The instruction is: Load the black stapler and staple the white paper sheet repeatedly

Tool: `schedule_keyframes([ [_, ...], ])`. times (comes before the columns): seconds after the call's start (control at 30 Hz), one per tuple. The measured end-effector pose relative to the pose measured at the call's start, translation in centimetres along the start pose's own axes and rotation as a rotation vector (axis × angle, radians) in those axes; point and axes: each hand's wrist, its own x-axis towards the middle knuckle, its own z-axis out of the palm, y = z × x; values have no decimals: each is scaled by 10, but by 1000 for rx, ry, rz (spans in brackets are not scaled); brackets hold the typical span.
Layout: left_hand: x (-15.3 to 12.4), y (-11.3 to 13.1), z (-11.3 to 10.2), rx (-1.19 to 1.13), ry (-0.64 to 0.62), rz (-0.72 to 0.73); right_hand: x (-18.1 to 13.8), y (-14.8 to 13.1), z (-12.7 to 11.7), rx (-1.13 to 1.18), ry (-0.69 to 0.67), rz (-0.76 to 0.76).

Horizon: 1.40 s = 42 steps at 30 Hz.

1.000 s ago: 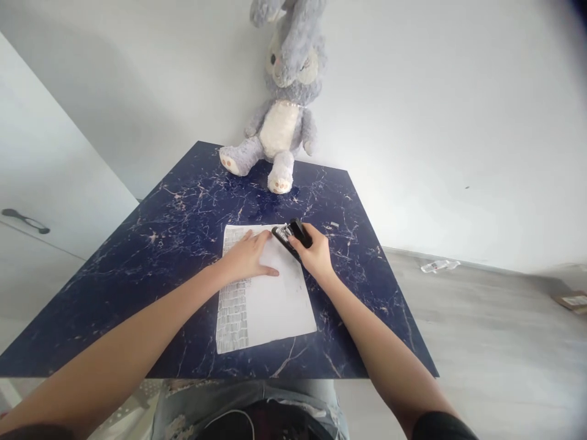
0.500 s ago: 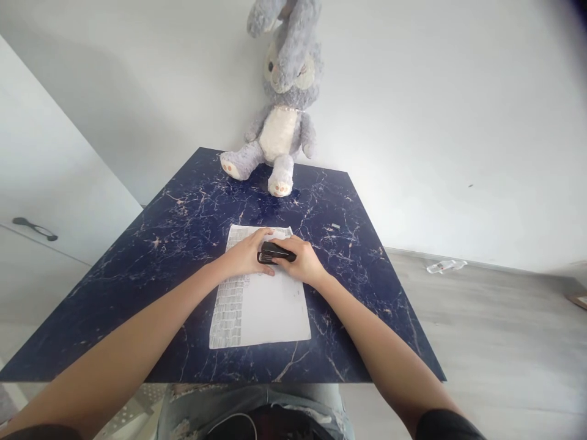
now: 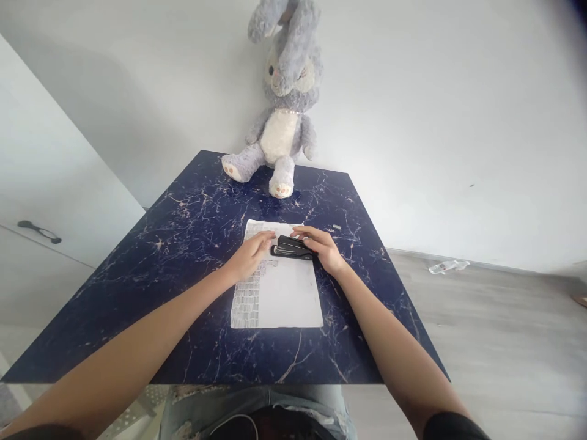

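The tabletop (image 3: 192, 214) is the star here: dark blue marble-look slab with pale veins, smooth and pretty glossy, and it picks up a soft sheen toward the top of the frame. The sheet of paper (image 3: 287, 293) in the middle is plain matt white, with a printed grey strip down its left edge. The stapler (image 3: 293, 247) on it looks like black plastic, smooth with a slight shine. The plush rabbit (image 3: 284, 122) at top centre is fuzzy grey cloth with a cream, shorter-pile belly. The wall (image 3: 435, 110) is flat matt white. The floor (image 3: 504, 342) on the right is grey wood-look, low sheen. The cabinet door (image 3: 55, 183) on the left is smooth white with a dark handle (image 3: 39, 231). At the bottom edge there's faded denim (image 3: 192, 406).
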Motion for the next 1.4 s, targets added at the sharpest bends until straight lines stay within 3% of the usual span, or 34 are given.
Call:
schedule_keyframes([
  [0.17,4,-16,-1,-261,158,-108,3,6,-10,277,-17,97],
  [0.4,7,-17,1,-439,209,-176,4,5,-14,208,-28,164],
  [0.83,7,-13,-2,-427,205,-169,4,4,-12,151,-46,105],
  [0.93,7,-13,-2,-424,207,-164,2,1,-7,28,-50,49],
  [1.03,7,-12,-3,-418,208,-163,-1,-2,1,-267,-82,-24],
  [1.13,7,-10,-4,-436,265,-149,-5,-3,11,-514,-22,-85],
  [1.23,7,-4,-4,-524,326,-145,-8,-6,22,-614,73,-219],
  [1.3,6,2,-3,-643,298,-181,-11,-10,29,-693,134,-312],
  [1.4,5,8,-2,-800,194,-255,-13,-15,34,-836,120,-398],
])
